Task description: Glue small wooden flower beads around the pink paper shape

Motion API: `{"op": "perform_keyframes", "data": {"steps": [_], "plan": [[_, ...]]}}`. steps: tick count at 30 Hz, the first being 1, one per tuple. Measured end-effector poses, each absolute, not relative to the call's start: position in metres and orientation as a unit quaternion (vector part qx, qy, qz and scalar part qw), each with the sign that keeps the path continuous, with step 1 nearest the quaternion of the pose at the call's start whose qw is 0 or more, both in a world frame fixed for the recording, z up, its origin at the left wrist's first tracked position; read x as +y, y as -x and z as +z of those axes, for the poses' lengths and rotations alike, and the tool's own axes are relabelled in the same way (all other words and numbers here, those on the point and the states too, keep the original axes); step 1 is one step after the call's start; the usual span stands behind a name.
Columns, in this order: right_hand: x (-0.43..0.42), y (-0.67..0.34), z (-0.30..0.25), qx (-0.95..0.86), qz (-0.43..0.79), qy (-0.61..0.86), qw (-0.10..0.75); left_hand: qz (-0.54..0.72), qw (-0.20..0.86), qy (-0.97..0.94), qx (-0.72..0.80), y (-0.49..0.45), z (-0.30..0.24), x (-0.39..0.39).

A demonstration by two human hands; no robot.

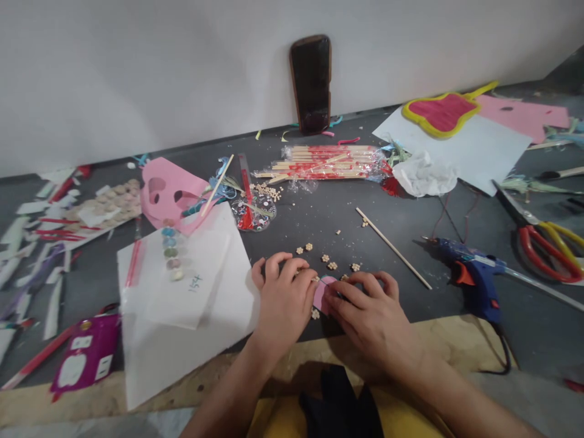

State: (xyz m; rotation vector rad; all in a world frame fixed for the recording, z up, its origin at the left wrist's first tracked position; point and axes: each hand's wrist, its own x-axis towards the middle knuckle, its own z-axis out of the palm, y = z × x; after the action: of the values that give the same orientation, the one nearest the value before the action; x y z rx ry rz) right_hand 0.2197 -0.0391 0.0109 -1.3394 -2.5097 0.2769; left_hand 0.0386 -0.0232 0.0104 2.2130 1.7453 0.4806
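Close to the table's front edge, a small pink piece (321, 296) sits between my two hands. My right hand (376, 313) is closed, its fingertips pinching the right side of this piece. My left hand (286, 295) has curled fingers pressed together at the piece's upper left; what they grip is hidden. A short thin dark line shows by the fingertips, too small to name. Several flower-shaped wooden beads (333, 266) lie just beyond the hands, and one bead (315, 314) rests below the pink piece.
A blue glue gun (479, 277) and scissors (550, 243) lie at right, near a wooden stick (393, 248). White sheets (155, 353) and a pink mask (171, 191) are at left. Packed sticks (323, 163) lie behind; a phone (311, 85) leans on the wall.
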Motion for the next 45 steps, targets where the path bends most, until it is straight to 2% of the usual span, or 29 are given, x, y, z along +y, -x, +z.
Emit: {"op": "perform_keyframes", "data": {"steps": [3,10,19,28,32,45], "plan": [[-0.039,-0.219,0.011,-0.869,0.110,0.460,0.145,0.164,0.137,-0.767,0.604,-0.039,0.010,-0.023],[-0.031,-0.228,0.009,-0.841,0.142,0.474,0.220,0.177,0.144,-0.764,0.604,-0.038,0.008,-0.023],[0.005,-0.222,0.014,-0.823,0.046,0.545,0.153,0.191,0.142,-0.758,0.608,-0.037,0.006,-0.022],[0.007,-0.218,0.009,-0.830,0.062,0.525,0.179,0.202,0.154,-0.752,0.609,-0.036,0.004,-0.022],[0.001,-0.216,0.009,-0.845,0.092,0.501,0.164,0.199,0.156,-0.752,0.609,-0.036,0.004,-0.023],[0.000,-0.209,0.008,-0.853,0.078,0.494,0.148,0.194,0.151,-0.753,0.610,-0.036,0.004,-0.022]]}}
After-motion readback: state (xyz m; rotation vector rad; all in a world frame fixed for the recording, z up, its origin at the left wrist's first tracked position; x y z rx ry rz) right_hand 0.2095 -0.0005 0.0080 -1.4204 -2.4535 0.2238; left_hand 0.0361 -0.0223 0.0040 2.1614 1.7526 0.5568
